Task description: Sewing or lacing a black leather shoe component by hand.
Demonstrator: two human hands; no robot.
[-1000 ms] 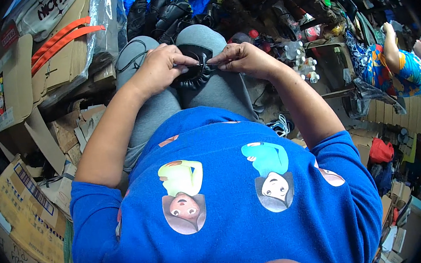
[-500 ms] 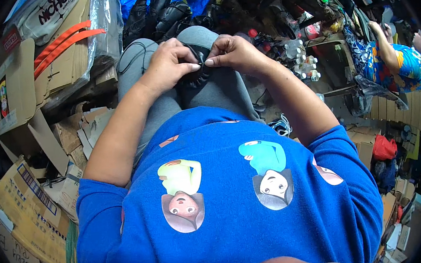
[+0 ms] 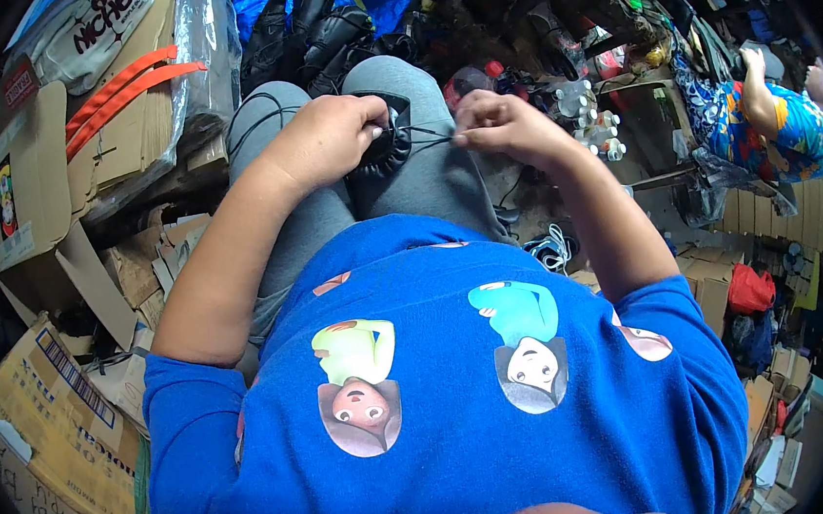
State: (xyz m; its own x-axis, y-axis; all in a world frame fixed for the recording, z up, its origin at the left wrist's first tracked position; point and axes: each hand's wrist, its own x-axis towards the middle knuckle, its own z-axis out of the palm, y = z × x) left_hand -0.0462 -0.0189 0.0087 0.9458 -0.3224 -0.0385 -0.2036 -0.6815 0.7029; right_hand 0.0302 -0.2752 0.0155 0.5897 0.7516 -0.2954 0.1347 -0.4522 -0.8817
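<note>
The blue printed shirt [image 3: 443, 391] fills the lower middle of the frame, and above it the wearer's grey trousers [image 3: 421, 193] make a lap at upper centre. Cardboard [image 3: 25, 208] leans and lies in layers down the left side, with a worn yellowish carton [image 3: 63, 410] at lower left. Another person [image 3: 797, 130] in a multicoloured top sits at upper right, and dark footwear [image 3: 338, 33] is heaped at the top, beside a blue sheet. Over the lap, the left hand [image 3: 335, 138] has thumb and fingers pinched on the left side of a small black piece [image 3: 390, 158], which rests on the thigh right of the knees' gap, its lower edge gathered into ruffles. The right hand [image 3: 508, 131] stands apart from it, thumb and forefinger closed on a dark cord [image 3: 433, 142], the other fingers curled; the strands run across to the piece. The step in hand looks like pulling that cord tight through the edge. The next move seems to call for a steady left pinch and even tension, so that the gathers neither slip nor bunch unevenly.
</note>
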